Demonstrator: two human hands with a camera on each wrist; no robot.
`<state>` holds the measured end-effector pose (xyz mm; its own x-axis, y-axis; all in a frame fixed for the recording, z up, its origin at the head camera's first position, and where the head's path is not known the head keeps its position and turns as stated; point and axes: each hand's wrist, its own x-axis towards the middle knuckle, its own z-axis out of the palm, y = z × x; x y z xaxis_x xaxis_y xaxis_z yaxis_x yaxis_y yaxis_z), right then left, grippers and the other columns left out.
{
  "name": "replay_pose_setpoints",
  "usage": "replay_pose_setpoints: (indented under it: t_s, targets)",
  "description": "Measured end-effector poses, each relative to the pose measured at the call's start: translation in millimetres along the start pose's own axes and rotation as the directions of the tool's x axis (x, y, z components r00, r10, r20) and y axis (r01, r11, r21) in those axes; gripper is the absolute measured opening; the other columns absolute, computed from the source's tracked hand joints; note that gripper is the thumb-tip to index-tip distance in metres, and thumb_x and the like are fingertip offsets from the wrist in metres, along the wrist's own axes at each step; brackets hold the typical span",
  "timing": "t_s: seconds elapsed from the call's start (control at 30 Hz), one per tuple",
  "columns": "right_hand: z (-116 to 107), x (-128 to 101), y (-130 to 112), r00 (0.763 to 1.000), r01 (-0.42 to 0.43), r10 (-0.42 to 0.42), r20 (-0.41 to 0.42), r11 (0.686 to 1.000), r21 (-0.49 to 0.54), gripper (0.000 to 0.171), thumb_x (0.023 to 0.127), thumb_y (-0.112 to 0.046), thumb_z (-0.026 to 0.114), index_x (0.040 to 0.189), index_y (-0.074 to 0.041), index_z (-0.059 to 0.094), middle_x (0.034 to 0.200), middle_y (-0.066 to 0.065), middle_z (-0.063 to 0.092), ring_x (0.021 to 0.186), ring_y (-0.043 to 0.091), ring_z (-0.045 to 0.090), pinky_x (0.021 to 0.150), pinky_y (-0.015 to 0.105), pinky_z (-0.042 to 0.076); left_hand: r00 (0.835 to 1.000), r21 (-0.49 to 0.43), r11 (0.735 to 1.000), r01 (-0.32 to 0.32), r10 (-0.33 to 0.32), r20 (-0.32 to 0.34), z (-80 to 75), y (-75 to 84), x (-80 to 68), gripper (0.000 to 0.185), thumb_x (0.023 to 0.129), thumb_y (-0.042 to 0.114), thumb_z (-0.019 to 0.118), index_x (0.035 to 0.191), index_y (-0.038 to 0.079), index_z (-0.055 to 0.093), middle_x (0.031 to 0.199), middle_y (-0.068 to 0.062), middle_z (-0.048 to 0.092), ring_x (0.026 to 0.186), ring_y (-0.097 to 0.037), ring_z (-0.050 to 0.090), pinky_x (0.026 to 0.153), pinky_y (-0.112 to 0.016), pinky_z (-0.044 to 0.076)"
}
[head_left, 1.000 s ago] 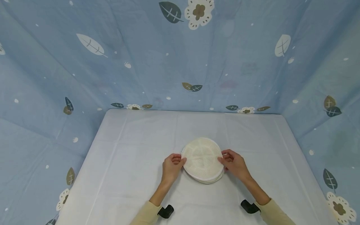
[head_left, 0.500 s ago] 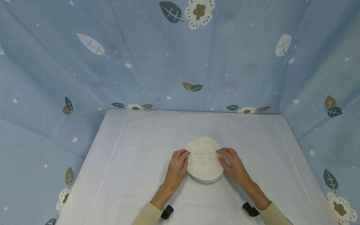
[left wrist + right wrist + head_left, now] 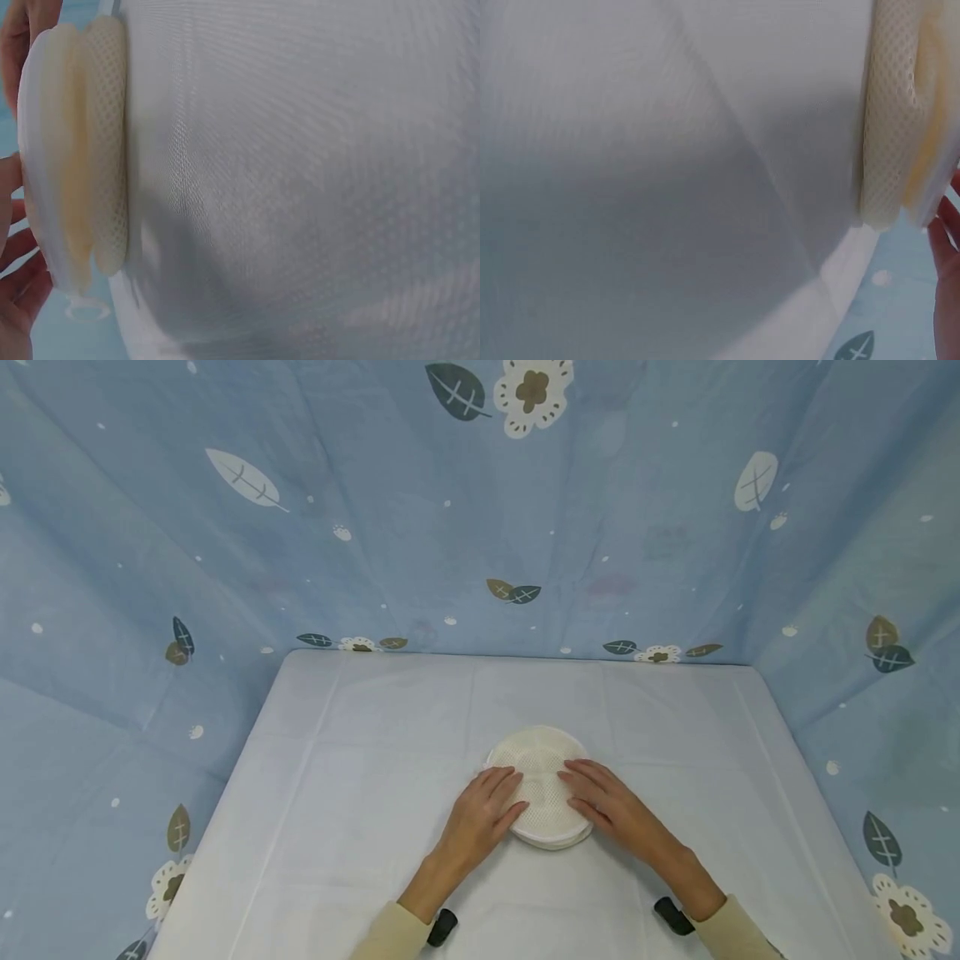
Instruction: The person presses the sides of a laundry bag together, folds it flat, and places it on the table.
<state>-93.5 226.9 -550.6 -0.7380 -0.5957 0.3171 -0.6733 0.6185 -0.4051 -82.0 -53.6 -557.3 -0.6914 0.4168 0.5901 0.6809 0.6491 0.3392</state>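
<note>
A round cream mesh pouch point(image 3: 537, 752) lies folded flat near the middle of the white table point(image 3: 360, 760). My left hand point(image 3: 491, 802) rests on its left half with straight fingers spread. My right hand point(image 3: 596, 797) lies flat on the right half, fingers extended. Both press the pouch down. In the left wrist view the pouch point(image 3: 75, 157) shows edge-on as stacked mesh layers, with my fingers point(image 3: 19, 262) at the frame edge. The right wrist view shows the pouch's edge point(image 3: 896, 120) and a fingertip point(image 3: 949, 225).
Blue cloth with leaf and flower prints point(image 3: 480, 502) walls the table at the back and both sides. Black wrist camera mounts point(image 3: 441, 927) sit by my cuffs. The white cover shows fold creases.
Both hands moved from gripping the pouch's left and right rim onto its top. Their fingers straightened and now lie flat on it. The pouch looks pressed flatter.
</note>
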Motion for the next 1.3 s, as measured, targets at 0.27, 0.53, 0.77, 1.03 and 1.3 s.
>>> replay_pose_setpoints:
  t_s: [0.27,0.53,0.77,1.03,1.3]
  targets:
    - [5,-1,-1,0.999,0.003,-0.001,0.050,0.999,-0.051,0.057,0.098,-0.027,0.072,0.151,-0.015,0.054,0.154,0.009,0.049,0.142,0.030,0.045,0.114,0.046,0.039,1.000,0.032,0.999,-0.014,0.014,0.009,2.8,0.9,-3.3,0.045,0.088,0.022,0.083,0.124,-0.001,0.070,0.125,-0.015,0.069,0.118,-0.030,0.064,0.103,-0.041,0.052]
    - [10,1,1,1.000,0.011,-0.009,0.028,0.999,-0.042,0.057,0.095,-0.025,0.075,0.147,-0.013,0.057,0.151,0.010,0.053,0.137,0.031,0.049,0.107,0.051,0.046,0.999,0.019,1.000,0.021,-0.021,0.036,4.9,2.0,-5.1,0.042,0.090,0.020,0.081,0.124,-0.002,0.070,0.126,-0.015,0.068,0.118,-0.031,0.064,0.102,-0.041,0.052]
    - [14,3,3,0.999,-0.008,0.009,0.046,1.000,-0.018,0.054,0.096,-0.025,0.073,0.147,-0.013,0.058,0.150,0.009,0.053,0.136,0.029,0.049,0.107,0.050,0.047,0.997,0.015,0.999,0.044,-0.044,0.057,9.0,0.2,-5.3,0.043,0.088,0.019,0.082,0.123,-0.003,0.070,0.125,-0.015,0.067,0.116,-0.030,0.064,0.099,-0.040,0.054]
    - [14,8,3,0.998,0.004,-0.001,0.062,0.999,-0.047,0.052,0.095,-0.025,0.074,0.143,-0.010,0.061,0.145,0.011,0.055,0.131,0.030,0.052,0.104,0.050,0.048,0.989,0.078,0.996,0.054,-0.063,0.130,7.5,0.8,-3.8,0.045,0.092,0.023,0.079,0.127,-0.003,0.068,0.128,-0.014,0.064,0.120,-0.028,0.061,0.102,-0.038,0.051]
    - [10,11,3,0.998,0.030,-0.028,0.063,0.999,-0.036,0.050,0.095,-0.022,0.074,0.142,-0.006,0.061,0.143,0.015,0.055,0.128,0.033,0.053,0.102,0.052,0.049,0.984,0.127,0.991,0.049,-0.070,0.166,9.3,-0.5,-5.0,0.047,0.096,0.029,0.074,0.131,-0.001,0.065,0.132,-0.013,0.061,0.124,-0.029,0.058,0.104,-0.039,0.050]
